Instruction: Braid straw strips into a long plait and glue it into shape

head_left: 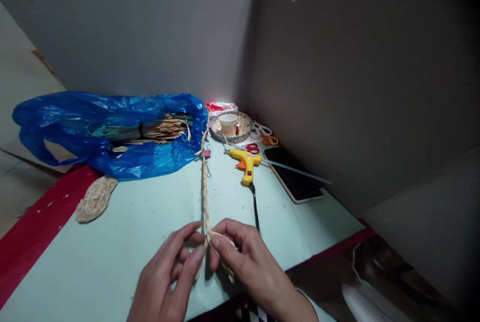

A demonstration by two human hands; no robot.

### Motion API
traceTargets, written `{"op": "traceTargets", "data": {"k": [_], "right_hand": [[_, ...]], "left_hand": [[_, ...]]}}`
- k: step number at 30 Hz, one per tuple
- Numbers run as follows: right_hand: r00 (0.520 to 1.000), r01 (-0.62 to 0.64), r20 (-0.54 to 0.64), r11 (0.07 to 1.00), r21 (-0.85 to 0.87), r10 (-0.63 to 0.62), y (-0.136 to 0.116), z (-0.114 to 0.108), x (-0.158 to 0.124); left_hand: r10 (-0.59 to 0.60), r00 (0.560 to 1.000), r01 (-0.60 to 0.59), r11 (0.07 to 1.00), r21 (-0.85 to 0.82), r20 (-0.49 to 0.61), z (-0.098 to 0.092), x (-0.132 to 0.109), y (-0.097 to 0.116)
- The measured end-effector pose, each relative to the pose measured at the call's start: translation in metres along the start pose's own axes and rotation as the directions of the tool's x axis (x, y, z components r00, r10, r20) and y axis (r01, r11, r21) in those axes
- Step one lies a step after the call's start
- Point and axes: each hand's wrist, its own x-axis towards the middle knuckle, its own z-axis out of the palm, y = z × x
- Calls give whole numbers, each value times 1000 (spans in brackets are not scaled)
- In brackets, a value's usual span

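A thin pale braid of dried plant fibre (204, 189) runs from a pink binder clip (207, 153) toward me over the pale green table. Its near end splits into loose strands between my hands. My left hand (170, 267) pinches one strand between thumb and fingers, just left of the braid's end. On the other side, my right hand (243, 259) grips the braid's end and strands with thumb and forefinger, and loose ends hang below its fingers. A yellow hot glue gun (247, 162) lies beyond my right hand, its black cord trailing toward me.
A blue plastic bag (150, 164) with dried stalks (165, 129) fills the back left. A coiled woven piece (96, 199) rests at the left edge. Toward the back are a woven tray (245, 124) with a paper cup (228, 123), scissors (262, 129), and a black tablet (294, 174).
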Motion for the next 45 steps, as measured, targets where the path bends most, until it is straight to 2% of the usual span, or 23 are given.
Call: {"op": "traceTargets", "data": {"k": [1,2,4,5,7,9,11,13,15,18,19,21,23,24,28,32,36,39,40,41,42,43,45], "right_hand": [[1000,22,1,1000,17,-22,1,0,0],[999,41,5,999,26,-41,1,0,-1],[999,48,11,999,-11,-48,0,-2,-1],[999,39,9,997,-59,-39,-1,-2,-2],[999,33,-1,977,-209,-34,-2,-4,-4],[999,48,2,925,-376,-51,-2,-4,-7],[997,58,-6,831,-553,-74,0,-4,-11],[986,113,-5,680,-725,-169,6,-4,-15],[930,222,39,474,-852,-366,12,-4,-17],[755,343,145,198,-918,-639,19,-3,-20],[699,353,155,148,-924,-698,21,-2,-20],[597,355,135,110,-928,-791,22,2,-21],[539,357,128,89,-930,-833,23,5,-20],[523,361,145,65,-930,-840,22,6,-20],[519,354,287,-103,-930,-805,20,8,-20],[547,315,342,-191,-930,-764,19,11,-22],[590,324,344,-177,-929,-730,20,13,-24],[592,388,348,-122,-914,-727,18,8,-25],[600,414,317,-54,-908,-735,16,5,-26],[627,426,250,56,-903,-738,13,3,-25],[681,419,162,198,-886,-714,10,0,-25],[759,387,71,361,-848,-647,6,-2,-24],[909,253,-46,638,-727,-414,-2,-5,-19]], "left_hand": [[-143,981,156,984,-88,134,1,6,3],[-226,939,270,952,-148,258,2,11,5],[-277,870,382,901,-205,407,6,17,6],[-277,860,393,895,-211,428,7,19,6],[-285,866,385,905,-182,411,8,18,3],[-241,910,294,949,-116,337,8,15,1],[-127,965,130,992,6,228,9,11,-1],[-20,990,-1,989,151,141,11,7,-2],[36,995,-58,968,246,96,15,4,-3],[81,995,-97,950,297,66,19,2,-3],[75,995,-91,951,296,64,19,2,-2],[35,996,-54,961,271,76,19,2,-2],[-16,994,-10,973,233,111,18,3,-4],[-36,990,5,976,219,137,17,3,-5],[-29,965,-17,985,172,260,11,5,-13],[-33,941,15,998,55,337,7,7,-13],[-99,930,135,988,-80,355,4,9,-7],[-150,915,195,977,-85,376,1,10,-4],[-158,912,203,976,-82,377,1,10,-3],[-158,913,204,975,-84,376,1,10,-2],[-149,916,195,977,-89,373,0,10,-2],[-134,920,180,979,-94,368,0,10,-1],[-109,927,154,983,-97,359,0,9,0]]}}
